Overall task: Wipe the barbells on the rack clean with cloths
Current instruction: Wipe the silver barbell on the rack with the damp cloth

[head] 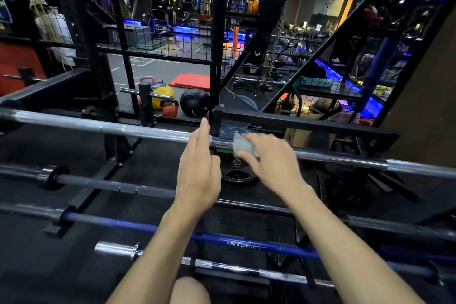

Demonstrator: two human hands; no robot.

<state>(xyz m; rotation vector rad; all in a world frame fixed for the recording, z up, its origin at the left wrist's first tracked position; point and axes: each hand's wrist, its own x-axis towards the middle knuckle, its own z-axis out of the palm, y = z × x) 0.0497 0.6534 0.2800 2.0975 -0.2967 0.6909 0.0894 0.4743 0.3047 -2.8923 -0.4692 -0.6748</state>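
Head view: top barbell (138,128) spans the rack (308,123) horizontally. Right hand (271,163) pinches a pale cloth (243,145) against the bar. Left hand (199,170), fingers straight and relaxed, holds nothing, just beside the bar. Blue barbell (246,244) lies lower.

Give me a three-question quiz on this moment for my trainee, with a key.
1. True or false: the right hand holds the pale cloth on the top silver barbell.
2. Which bar carries white lettering? A) the blue barbell B) the dark grey barbell C) the top silver one
3. Fill in: the left hand has its fingers ____ and holds nothing.

Key: 1 true; 2 A; 3 straight.
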